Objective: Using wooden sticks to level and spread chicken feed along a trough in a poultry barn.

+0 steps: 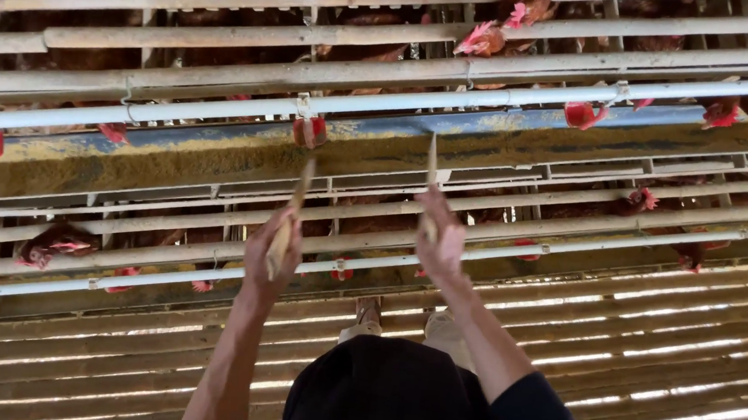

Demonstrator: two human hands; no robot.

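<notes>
My left hand (272,251) is closed around a flat wooden stick (297,201) whose tip points up at the long feed trough (177,172). A thinner wooden stick (431,166) is gripped in my right hand (442,236), and its tip reaches into the yellow-brown feed (499,148) in the trough. The two hands are raised side by side, about a hand's width apart, just in front of the trough. The lower ends of the sticks are hidden inside my fists.
Brown hens with red combs (481,40) stand behind the wooden cage bars, and more hens (53,244) fill a lower row. White pipes (485,97) run along the trough. My feet (367,318) stand on a slatted bamboo floor (660,340).
</notes>
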